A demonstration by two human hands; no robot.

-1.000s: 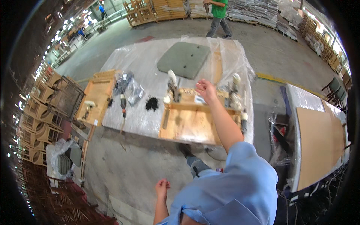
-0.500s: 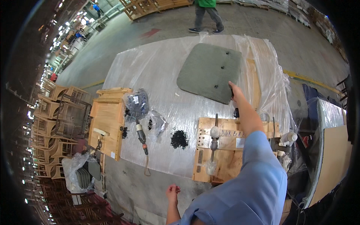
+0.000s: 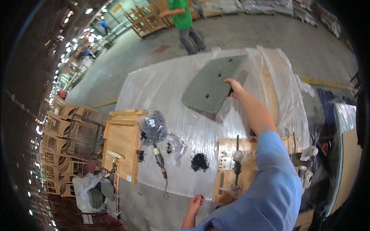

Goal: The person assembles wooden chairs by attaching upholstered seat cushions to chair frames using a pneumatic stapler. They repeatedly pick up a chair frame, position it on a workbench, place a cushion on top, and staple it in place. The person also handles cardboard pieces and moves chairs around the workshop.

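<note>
1. So my right hand [image 3: 234, 87] is stretched way out over the table and has the grey pad [image 3: 213, 83] gripped by its right edge, thumb on top, fingers tucked under. The pad sits at about 12 o'clock from me, above the plastic-wrapped table [image 3: 165, 92].

2. The pad is a flat, rounded rectangle with a few small holes in the face. Its long axis runs from roughly 7 o'clock up to 1 o'clock, with the far corner pointing toward the floor beyond the table. The near edge looks lifted, and there's a shadow under it.

3. My left hand [image 3: 195, 201] is down at 6 o'clock at the near table edge, fingers curled in. It's touching the plastic wrap, not holding anything as far as I can tell.

4. Container stuff: clear plastic bags [image 3: 154, 126] at around 10 o'clock from my left hand, with dark small parts inside. A loose pile of black screws [image 3: 199, 162] lies straight on the wrap, just beside the wooden jig [image 3: 227, 169].

5. A screwdriver-type tool [image 3: 159, 161] lies near the bags, and a wooden frame [image 3: 122, 142] stands at the table's left end.

6. Compared with half a second ago: the pad was lying flat with my hand just reaching its edge, and now it's tilted up in my grip. A person in a green shirt [image 3: 182, 17] is on the floor beyond.
</note>
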